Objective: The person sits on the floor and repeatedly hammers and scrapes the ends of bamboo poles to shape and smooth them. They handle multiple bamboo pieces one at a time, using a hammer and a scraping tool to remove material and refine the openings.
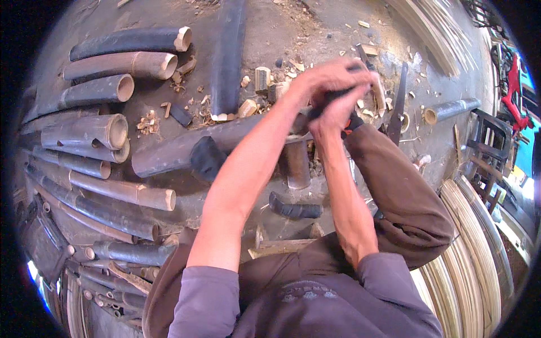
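My left hand [340, 75] and my right hand [337, 111] are close together above my bent right knee, the left one farther out. Both are blurred, with fingers curled about a small dark thing [321, 100] that I cannot make out. Under my left forearm lies a thick dark bamboo pole [174, 147], its right end near my right wrist. A black cloth-like thing [208, 159] rests against it. Just right of my hands is a pale-edged bamboo piece [378, 93]. A long, dark, saw-like blade [400, 101] lies beyond my right knee.
Several cut bamboo lengths [93, 135] lie in a row at the left. Another dark pole [227, 56] points away from me. Chips and offcuts [262, 79] litter the ground. Bundled bamboo strips [468, 236] are at the right, near a short bamboo tube [451, 110].
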The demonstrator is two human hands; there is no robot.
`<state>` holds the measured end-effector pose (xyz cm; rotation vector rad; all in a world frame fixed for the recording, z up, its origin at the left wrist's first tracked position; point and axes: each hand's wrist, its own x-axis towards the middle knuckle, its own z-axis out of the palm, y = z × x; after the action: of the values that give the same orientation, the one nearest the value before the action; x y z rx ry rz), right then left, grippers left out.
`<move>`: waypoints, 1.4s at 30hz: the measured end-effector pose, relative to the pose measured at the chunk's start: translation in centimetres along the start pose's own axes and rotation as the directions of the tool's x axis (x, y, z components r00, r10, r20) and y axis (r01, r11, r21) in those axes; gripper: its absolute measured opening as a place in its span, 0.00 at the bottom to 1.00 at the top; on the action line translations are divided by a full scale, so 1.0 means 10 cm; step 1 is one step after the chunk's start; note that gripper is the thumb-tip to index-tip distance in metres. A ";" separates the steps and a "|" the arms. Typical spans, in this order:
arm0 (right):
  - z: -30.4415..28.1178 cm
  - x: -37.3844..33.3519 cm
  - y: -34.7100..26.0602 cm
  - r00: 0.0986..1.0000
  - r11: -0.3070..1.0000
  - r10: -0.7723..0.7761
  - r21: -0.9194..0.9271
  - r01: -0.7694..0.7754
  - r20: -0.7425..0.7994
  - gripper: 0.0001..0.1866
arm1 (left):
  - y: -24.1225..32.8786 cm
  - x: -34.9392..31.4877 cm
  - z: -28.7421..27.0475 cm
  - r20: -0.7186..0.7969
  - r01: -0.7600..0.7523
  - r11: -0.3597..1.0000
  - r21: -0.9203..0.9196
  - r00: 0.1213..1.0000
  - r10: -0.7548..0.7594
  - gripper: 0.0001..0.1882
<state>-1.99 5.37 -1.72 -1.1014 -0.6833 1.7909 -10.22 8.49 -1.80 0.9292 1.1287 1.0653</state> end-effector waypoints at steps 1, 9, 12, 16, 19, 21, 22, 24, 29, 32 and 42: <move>0.24 -0.02 0.04 0.996 0.977 0.088 -0.194 -0.089 -0.015 0.39 | -0.09 -0.08 -0.13 -0.149 -0.024 0.972 -0.233 0.989 -0.011 0.26; 0.65 -0.19 0.12 0.609 0.639 0.690 -0.725 -0.256 0.393 0.35 | -0.17 -1.13 -0.24 -0.990 -0.106 0.993 -0.051 0.139 -0.036 0.23; 0.44 -0.20 0.31 0.328 0.693 0.679 -0.721 0.012 0.657 0.32 | -0.16 -1.39 0.17 -0.985 -0.349 0.935 -0.062 -0.128 -0.114 0.22; 0.36 -0.28 0.46 0.201 0.517 0.811 -0.833 0.194 0.550 0.25 | -0.52 -1.56 0.29 -0.942 -0.584 0.802 -0.124 -0.185 -0.280 0.19; 0.42 -0.19 0.41 0.508 0.598 0.629 -0.784 0.167 0.589 0.28 | -0.55 -1.34 0.01 -0.992 -0.319 0.944 -0.080 -0.064 -0.106 0.23; 0.45 0.02 0.40 0.679 0.573 0.408 -0.750 0.330 0.610 0.28 | -0.56 -1.06 -0.23 -0.989 -0.437 0.892 -0.115 0.138 -0.060 0.20; 0.45 0.06 0.40 0.756 0.605 0.347 -0.748 0.272 0.556 0.29 | -0.56 -0.88 -0.31 -0.964 -0.573 0.784 -0.237 0.242 -0.114 0.17; 0.46 0.07 0.34 0.881 0.669 0.232 -0.726 0.162 0.411 0.30 | -0.74 -0.60 -0.49 -0.859 -0.470 0.807 -0.357 0.505 -0.086 0.17; 0.11 0.06 0.23 0.957 0.742 -0.267 -0.609 0.280 0.115 0.27 | -0.44 -0.21 -0.21 -0.471 -0.444 0.893 -0.071 0.804 0.362 0.15; -0.16 -0.06 0.13 0.903 0.791 -0.428 -0.478 0.382 0.014 0.30 | -0.35 -0.04 0.08 -0.163 -0.493 0.861 0.122 0.846 0.507 0.17; 0.06 -0.27 -0.02 0.972 0.908 -0.149 -0.414 0.062 -0.181 0.43 | -0.05 -0.13 0.13 -0.117 -0.028 0.991 -0.128 0.993 0.013 0.30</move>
<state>-1.93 3.09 -0.20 -1.4751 -0.9950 1.4459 -8.99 7.07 -1.76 0.7867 1.1326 1.2073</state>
